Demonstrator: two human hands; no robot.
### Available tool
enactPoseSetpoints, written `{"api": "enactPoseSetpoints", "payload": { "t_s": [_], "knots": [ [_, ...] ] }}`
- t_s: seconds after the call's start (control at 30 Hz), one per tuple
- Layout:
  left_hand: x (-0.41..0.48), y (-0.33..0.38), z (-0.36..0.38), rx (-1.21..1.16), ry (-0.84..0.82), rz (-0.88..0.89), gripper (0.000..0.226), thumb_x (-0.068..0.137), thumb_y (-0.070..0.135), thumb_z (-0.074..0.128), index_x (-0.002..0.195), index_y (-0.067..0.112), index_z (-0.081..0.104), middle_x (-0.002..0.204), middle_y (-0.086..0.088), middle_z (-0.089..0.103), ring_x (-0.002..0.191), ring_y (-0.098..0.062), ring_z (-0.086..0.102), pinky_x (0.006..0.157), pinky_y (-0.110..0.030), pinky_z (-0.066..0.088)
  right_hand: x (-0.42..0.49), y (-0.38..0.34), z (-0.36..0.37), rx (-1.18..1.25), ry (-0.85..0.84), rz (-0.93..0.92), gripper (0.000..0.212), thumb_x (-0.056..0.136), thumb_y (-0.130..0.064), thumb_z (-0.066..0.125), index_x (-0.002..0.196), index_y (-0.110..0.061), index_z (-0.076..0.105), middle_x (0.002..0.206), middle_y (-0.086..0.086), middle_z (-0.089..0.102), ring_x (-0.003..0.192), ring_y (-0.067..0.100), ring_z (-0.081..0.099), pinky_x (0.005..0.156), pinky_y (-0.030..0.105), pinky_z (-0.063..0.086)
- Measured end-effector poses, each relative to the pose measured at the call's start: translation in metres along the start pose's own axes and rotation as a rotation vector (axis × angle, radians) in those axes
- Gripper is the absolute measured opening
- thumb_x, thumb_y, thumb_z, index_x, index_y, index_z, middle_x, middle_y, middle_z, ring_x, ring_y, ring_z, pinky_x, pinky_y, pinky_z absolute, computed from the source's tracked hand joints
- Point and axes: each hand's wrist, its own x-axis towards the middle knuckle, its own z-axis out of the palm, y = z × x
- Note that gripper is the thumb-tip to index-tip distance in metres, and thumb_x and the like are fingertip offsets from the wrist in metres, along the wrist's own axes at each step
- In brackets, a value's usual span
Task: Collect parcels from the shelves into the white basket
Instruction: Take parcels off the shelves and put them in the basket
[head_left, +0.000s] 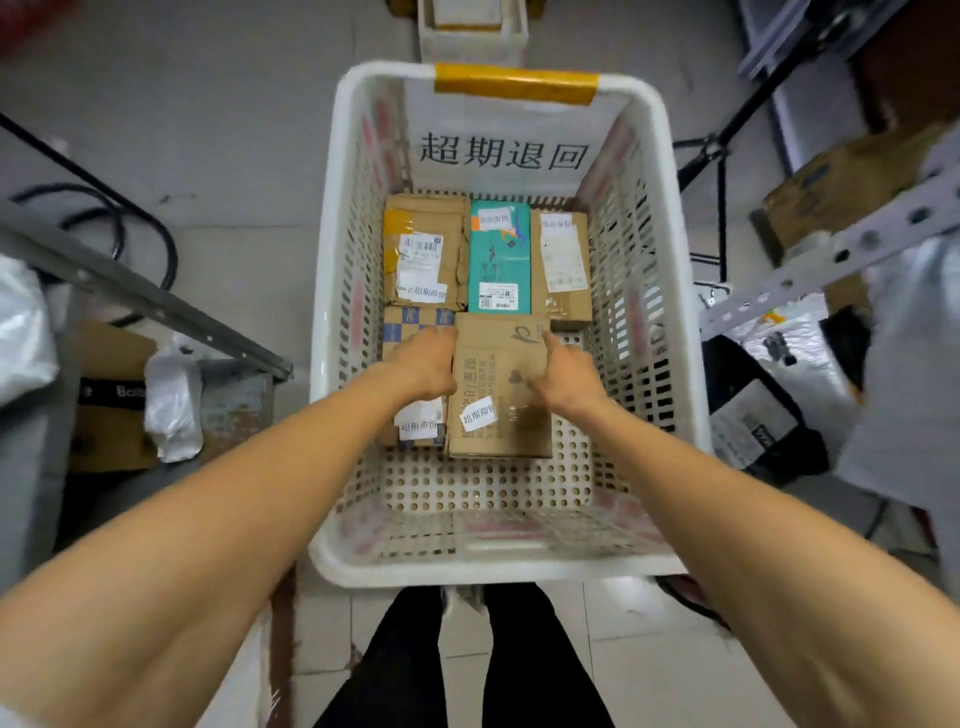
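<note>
Brown box (498, 387) in white basket (493, 569), gripped btwn L hand (423, 364) + R hand (566, 382).

A white sheet (501, 150) on the far wall of the white basket (332, 249) read "超期退回" in black characters. A white sticker (479, 413) towards the near end of the cardboard box (493, 343) read "超期滞留"; the box's own print showed "的惠顾" in part. The same sticker wording stood on the blue-checked parcel (415, 317) by the left wall and the brown parcel (423, 223) in the far left corner. The shipping labels were too small to read.
</note>
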Motion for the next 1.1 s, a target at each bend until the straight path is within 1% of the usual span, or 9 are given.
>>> {"api": "enactPoseSetpoints", "payload": {
  "t_s": [0.23,0.43,0.53,0.67,0.8,0.9,0.93,1.03,1.1],
  "knots": [
    [-0.086,0.053,-0.126,0.199,0.094,0.087,0.05,0.081,0.024,0.075,0.124,0.008,0.056,0.125,-0.012,0.06,0.112,-0.029,0.058,0.093,-0.038,0.049,-0.08,-0.092,-0.138,-0.32,-0.021,-0.266,0.047,0.089,-0.029,0.064,0.13,-0.01,0.05,0.127,0.01,0.057,0.109,0.029,0.056,0.091,0.038,0.05],
    [-0.177,0.086,-0.211,0.212,0.339,0.019,0.029,0.077,0.029,0.075,0.096,0.011,0.063,0.103,-0.012,0.067,0.089,-0.029,0.062,0.068,-0.031,0.045,-0.142,-0.159,-0.226,-0.55,0.053,-0.503,0.045,0.086,-0.032,0.068,0.124,-0.01,0.057,0.124,0.011,0.061,0.108,0.03,0.058,0.086,0.037,0.049],
    [-0.224,0.086,-0.227,0.138,0.458,-0.06,0.035,0.072,0.032,0.078,0.093,0.008,0.064,0.102,-0.011,0.069,0.089,-0.029,0.063,0.074,-0.035,0.052,-0.178,-0.182,-0.255,-0.589,0.1,-0.621,0.052,0.084,-0.033,0.069,0.129,-0.012,0.057,0.126,0.012,0.06,0.112,0.031,0.058,0.089,0.038,0.05],
    [-0.292,0.085,-0.227,0.039,0.544,-0.188,0.038,0.071,0.033,0.078,0.102,0.013,0.066,0.105,-0.008,0.068,0.096,-0.028,0.063,0.085,-0.04,0.054,-0.225,-0.203,-0.276,-0.64,0.122,-0.757,0.047,0.083,-0.034,0.068,0.122,-0.01,0.057,0.117,0.014,0.061,0.1,0.03,0.059,0.079,0.036,0.051],
    [-0.363,0.08,-0.204,-0.038,0.636,-0.335,0.042,0.074,0.034,0.076,0.108,0.014,0.063,0.107,-0.006,0.065,0.096,-0.026,0.062,0.087,-0.041,0.053,-0.275,-0.224,-0.278,-0.654,0.104,-0.907,0.053,0.08,-0.035,0.072,0.124,-0.011,0.055,0.111,0.011,0.058,0.095,0.029,0.059,0.088,0.043,0.053],
    [-0.426,0.072,-0.174,-0.059,0.687,-0.469,0.044,0.077,0.032,0.074,0.115,0.013,0.061,0.11,-0.004,0.062,0.098,-0.024,0.06,0.083,-0.035,0.051,-0.329,-0.24,-0.259,-0.677,0.044,-1.057,0.03,0.082,-0.032,0.072,0.097,-0.012,0.055,0.096,0.009,0.056,0.082,0.026,0.056,0.074,0.036,0.054],
    [-0.448,0.067,-0.163,-0.081,0.709,-0.513,0.044,0.078,0.031,0.074,0.115,0.013,0.06,0.11,-0.005,0.063,0.095,-0.023,0.06,0.08,-0.035,0.051,-0.348,-0.246,-0.249,-0.693,0.024,-1.116,0.028,0.083,-0.031,0.071,0.097,-0.012,0.056,0.099,0.01,0.056,0.084,0.026,0.056,0.072,0.036,0.053],
    [-0.519,0.06,-0.126,-0.153,0.789,-0.667,0.037,0.076,0.029,0.075,0.107,0.014,0.065,0.104,-0.008,0.066,0.088,-0.022,0.062,0.076,-0.037,0.054,-0.409,-0.263,-0.214,-0.721,-0.002,-1.322,0.046,0.083,-0.028,0.072,0.122,-0.008,0.056,0.115,0.011,0.059,0.095,0.027,0.059,0.081,0.037,0.054],
    [-0.567,0.061,-0.095,-0.191,0.807,-0.776,0.035,0.076,0.027,0.075,0.106,0.012,0.067,0.103,-0.01,0.067,0.089,-0.024,0.063,0.076,-0.035,0.053,-0.454,-0.271,-0.189,-0.74,-0.035,-1.463,0.036,0.085,-0.028,0.069,0.116,-0.009,0.06,0.111,0.01,0.064,0.089,0.025,0.063,0.08,0.037,0.056]
  ]
}}
